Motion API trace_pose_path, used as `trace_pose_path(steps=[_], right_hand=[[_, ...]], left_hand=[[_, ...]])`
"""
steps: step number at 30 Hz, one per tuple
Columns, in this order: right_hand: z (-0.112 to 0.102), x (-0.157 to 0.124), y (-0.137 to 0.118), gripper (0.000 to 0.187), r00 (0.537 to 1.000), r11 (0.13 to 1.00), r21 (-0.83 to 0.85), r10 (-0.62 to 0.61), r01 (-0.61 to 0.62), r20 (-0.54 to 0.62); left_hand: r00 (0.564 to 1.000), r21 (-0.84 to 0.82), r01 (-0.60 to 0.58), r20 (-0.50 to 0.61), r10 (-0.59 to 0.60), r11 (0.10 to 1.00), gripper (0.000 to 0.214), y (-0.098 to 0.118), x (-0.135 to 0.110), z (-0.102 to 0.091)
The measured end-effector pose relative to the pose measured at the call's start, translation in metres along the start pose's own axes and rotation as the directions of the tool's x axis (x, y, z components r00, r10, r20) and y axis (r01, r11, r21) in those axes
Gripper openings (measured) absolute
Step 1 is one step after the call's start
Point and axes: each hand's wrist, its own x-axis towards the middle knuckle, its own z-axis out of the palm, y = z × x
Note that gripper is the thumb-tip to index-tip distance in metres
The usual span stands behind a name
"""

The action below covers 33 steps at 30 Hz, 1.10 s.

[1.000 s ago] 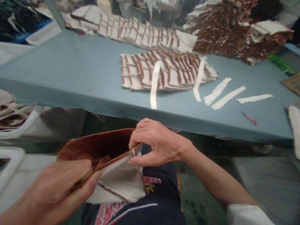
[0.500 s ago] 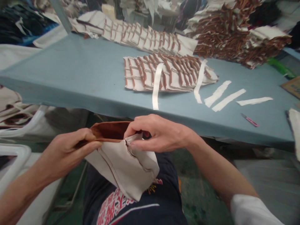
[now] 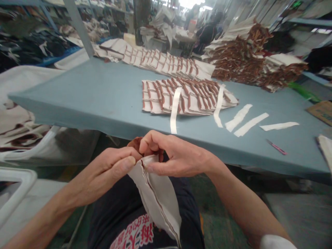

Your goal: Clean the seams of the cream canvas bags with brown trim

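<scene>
A cream cloth bag (image 3: 158, 197) with a brown lining and a brown seam line hangs over my lap, below the table's front edge. My left hand (image 3: 109, 171) pinches its top edge from the left, fingers closed on the cloth. My right hand (image 3: 172, 155) grips the same top edge from the right, thumb under and fingers curled over the brown part. The two hands touch each other at the bag's mouth.
A blue-grey table (image 3: 98, 93) stands in front with rows of cream and brown bags (image 3: 181, 95), loose cream strips (image 3: 241, 117) and a pink cutter (image 3: 276, 147). A tall heap of bags (image 3: 246, 55) lies at the back right. White bins (image 3: 15, 180) are at my left.
My hands have come together at the bag's mouth, folding the brown opening shut. The bag now hangs narrow and folded. The view has tilted up.
</scene>
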Motion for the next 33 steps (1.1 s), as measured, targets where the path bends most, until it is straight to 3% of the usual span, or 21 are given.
trace_pose_path(steps=[2,5,13,18,23,28,30,33], right_hand=[[0.001,-0.002,-0.001,0.021,1.0,1.0,-0.007,0.008,-0.008,-0.007],[0.002,-0.003,0.0,0.022,1.0,1.0,0.007,0.014,-0.014,-0.012],[0.0,-0.001,0.02,0.025,0.998,0.996,0.073,0.046,-0.049,0.043],[0.002,0.002,0.033,0.031,0.997,0.988,0.155,0.015,-0.025,0.069],[0.006,0.003,0.025,0.032,0.999,0.991,0.13,0.014,-0.02,0.043],[0.017,0.004,0.014,0.039,0.991,0.995,0.043,0.095,-0.092,-0.097],[0.022,0.005,0.018,0.039,0.989,0.992,0.102,0.091,-0.079,-0.119],[0.027,0.005,0.029,0.04,0.998,0.951,0.308,0.051,-0.035,-0.044]], left_hand=[[0.996,-0.108,0.048,0.076,-0.04,0.993,0.045,0.002,0.001,0.001],[0.991,-0.129,0.121,0.078,-0.112,0.984,0.041,0.002,0.0,0.001],[0.988,-0.155,0.09,0.14,-0.069,0.984,0.032,-0.01,-0.007,0.002],[0.989,-0.177,0.101,0.125,-0.08,0.979,0.03,-0.015,-0.01,0.003],[0.973,-0.179,0.227,0.082,-0.215,0.957,0.038,-0.007,-0.009,0.007],[0.956,-0.176,0.292,0.034,-0.29,0.94,0.04,0.009,-0.008,0.008],[0.958,-0.187,0.281,-0.001,-0.287,0.941,0.043,0.014,-0.009,0.008],[0.974,-0.198,0.215,-0.024,-0.224,0.956,0.043,0.015,-0.013,0.009]])
